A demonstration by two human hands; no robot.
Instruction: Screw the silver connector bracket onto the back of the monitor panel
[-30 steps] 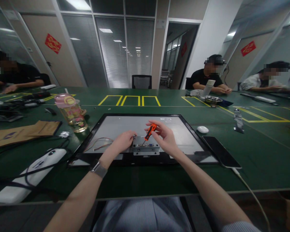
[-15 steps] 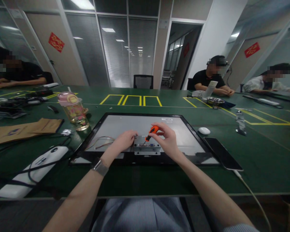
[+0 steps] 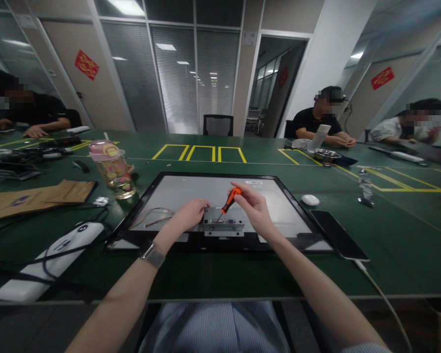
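An orange-and-black screwdriver [image 3: 231,198] is in my right hand [image 3: 256,206], tilted, with its handle between thumb and fingers. Its thin shaft slants down to the left, to a metal bracket [image 3: 224,234] with connector ports along it. At the bracket's left end, my left hand [image 3: 194,214] is closed with its fingertips at the edge; what they grip is hidden. Beneath both hands lies a flat display panel [image 3: 290,211] with a grey back and black frame. Thin loose wires [image 3: 152,219] rest on the panel left of my left hand.
To the left stand a pink-lidded drink bottle [image 3: 113,171], a white power strip [image 3: 55,260] with black cables, and a brown paper bag [image 3: 40,198]. On the right are a white mouse [image 3: 310,200] and a phone [image 3: 340,235] on a cable. Other people sit across the table.
My right hand's fingers have shifted on the screwdriver handle, with the index finger now lifted off further. The screwdriver leans slightly more. My left hand stays at the bracket's left end.
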